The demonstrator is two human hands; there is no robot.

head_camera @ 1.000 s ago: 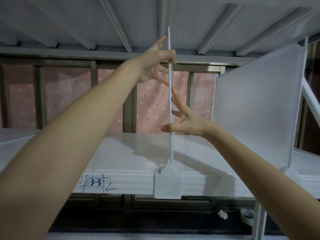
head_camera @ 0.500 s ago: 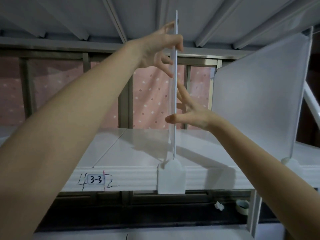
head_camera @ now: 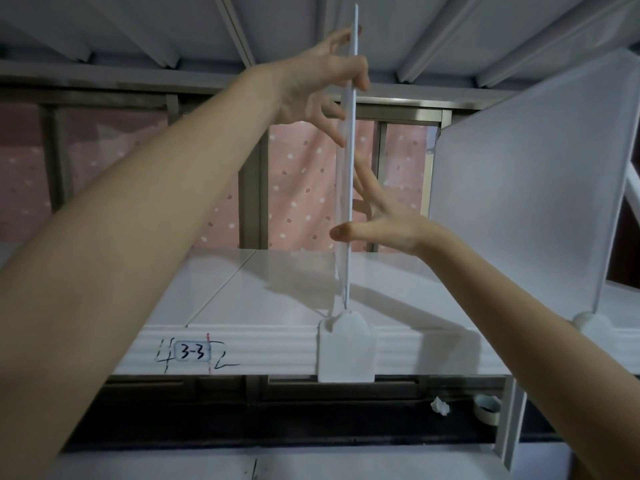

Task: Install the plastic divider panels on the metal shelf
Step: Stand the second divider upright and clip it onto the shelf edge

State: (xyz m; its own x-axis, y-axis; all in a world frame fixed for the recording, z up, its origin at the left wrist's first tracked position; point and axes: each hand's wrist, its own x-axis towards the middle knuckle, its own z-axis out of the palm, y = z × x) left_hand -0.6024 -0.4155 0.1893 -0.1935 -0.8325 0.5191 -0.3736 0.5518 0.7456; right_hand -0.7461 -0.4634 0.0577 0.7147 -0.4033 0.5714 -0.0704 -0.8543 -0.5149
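I judge I'm seating the divider panel (head_camera: 349, 161) upright at 12 o'clock on the metal shelf (head_camera: 242, 306), its foot in the white clip (head_camera: 346, 351). Next: keep it plumb and press down. My left hand (head_camera: 322, 81) pinches its upper edge; my right hand (head_camera: 377, 220), fingers spread, steadies its side.

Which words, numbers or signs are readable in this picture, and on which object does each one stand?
"3-3": handwritten on a small white label stuck on the ribbed white front edge of the metal shelf.
"4": a pen mark, probably this digit, on the same edge just left of the label.
"2": a pen mark, perhaps this digit or only a hook, just right of the label.
Nothing else is readable.
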